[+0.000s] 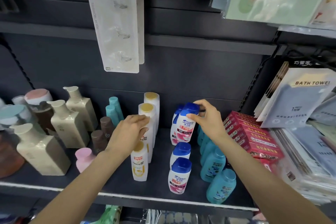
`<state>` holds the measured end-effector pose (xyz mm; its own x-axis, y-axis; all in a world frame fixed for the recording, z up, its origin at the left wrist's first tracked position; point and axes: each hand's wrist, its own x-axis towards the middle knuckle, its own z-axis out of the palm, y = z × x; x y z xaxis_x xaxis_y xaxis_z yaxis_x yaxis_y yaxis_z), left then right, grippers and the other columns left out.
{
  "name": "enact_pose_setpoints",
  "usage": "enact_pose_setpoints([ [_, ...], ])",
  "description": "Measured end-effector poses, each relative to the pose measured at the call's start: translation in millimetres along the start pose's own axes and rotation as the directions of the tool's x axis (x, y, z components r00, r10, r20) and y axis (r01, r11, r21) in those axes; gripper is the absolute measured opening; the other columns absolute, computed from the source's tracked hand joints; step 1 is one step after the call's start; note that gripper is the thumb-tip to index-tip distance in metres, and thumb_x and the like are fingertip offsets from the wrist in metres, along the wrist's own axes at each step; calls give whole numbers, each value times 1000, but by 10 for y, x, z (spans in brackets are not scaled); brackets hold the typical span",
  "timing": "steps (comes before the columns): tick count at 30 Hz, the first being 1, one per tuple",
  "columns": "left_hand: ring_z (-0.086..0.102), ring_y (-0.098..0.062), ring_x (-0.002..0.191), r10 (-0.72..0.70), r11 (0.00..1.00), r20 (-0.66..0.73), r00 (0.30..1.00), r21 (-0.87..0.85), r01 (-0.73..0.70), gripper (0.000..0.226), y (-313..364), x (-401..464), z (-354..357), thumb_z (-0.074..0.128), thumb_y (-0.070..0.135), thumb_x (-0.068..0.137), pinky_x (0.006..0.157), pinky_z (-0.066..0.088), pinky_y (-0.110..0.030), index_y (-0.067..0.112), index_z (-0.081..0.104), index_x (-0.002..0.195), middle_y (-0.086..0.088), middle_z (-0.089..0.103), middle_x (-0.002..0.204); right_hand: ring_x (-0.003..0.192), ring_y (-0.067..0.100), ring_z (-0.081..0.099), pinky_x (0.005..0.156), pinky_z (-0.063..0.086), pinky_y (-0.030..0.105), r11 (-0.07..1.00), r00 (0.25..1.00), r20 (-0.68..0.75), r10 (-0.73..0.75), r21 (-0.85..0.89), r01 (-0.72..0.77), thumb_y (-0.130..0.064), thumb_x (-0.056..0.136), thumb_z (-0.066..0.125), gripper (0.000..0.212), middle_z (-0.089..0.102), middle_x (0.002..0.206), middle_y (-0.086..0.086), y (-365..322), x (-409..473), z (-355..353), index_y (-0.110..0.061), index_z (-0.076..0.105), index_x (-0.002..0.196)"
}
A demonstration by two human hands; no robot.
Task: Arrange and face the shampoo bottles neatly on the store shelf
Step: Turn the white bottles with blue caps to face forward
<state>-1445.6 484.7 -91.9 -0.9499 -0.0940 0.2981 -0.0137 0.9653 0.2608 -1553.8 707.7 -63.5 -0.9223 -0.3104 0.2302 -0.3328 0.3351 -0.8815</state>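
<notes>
Dark store shelf (158, 190) with pale front edge and dark slotted back panel; hook packs (118, 29) hang above, bath towel packs (298, 100) and red boxes (252, 136) at right edge, beige pump bottles (71, 125) at left. Left hand (130, 132) curls round a gold-capped white shampoo bottle (147, 112) mid-shelf. Right hand (209, 116) pinches the blue-capped shampoo bottle (185, 123) near the back; teal bottles (216, 172) toward the front right corner.

bg: dark back panel (200, 71) | dark shelf (112, 183) (white front edge) | slotted upright (254, 82) rt
</notes>
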Motion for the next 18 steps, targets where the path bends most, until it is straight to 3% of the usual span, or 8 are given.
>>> enact_pose_setpoints([
  [4,50,-25,123,13,1000,12,1000,10,-13,35,-6,3,-17,58,21,92,99,45,-38,15,60,126,-3,56,133,80,18,61,77,51,26,987,994,94,56,-156,-41,-9,74,78,33,62,88,-3,211,56,144,-15,57,99],
  [7,42,-20,130,4,1000,59,998,14,-5,42,-9,1,-18,54,28,94,104,40,-34,18,51,135,1,47,142,75,10,54,75,45,22,973,984,142,105,-220,-72,-10,71,80,35,56,82,-7,318,87,215,-17,56,95],
  [10,32,-15,137,9,1000,113,994,10,-10,51,-27,-11,-10,52,33,94,110,32,-28,21,40,142,4,36,149,81,13,53,76,43,25,964,975,156,155,-238,-116,-10,69,81,37,51,81,-8,399,120,268,-19,54,93],
  [18,18,-7,142,6,1000,138,990,20,-8,60,-14,-41,-20,48,41,94,111,20,-19,24,26,147,10,21,155,88,17,55,77,45,26,940,943,209,261,-276,-199,-10,72,80,34,56,95,4,564,95,351,-14,57,98],
])
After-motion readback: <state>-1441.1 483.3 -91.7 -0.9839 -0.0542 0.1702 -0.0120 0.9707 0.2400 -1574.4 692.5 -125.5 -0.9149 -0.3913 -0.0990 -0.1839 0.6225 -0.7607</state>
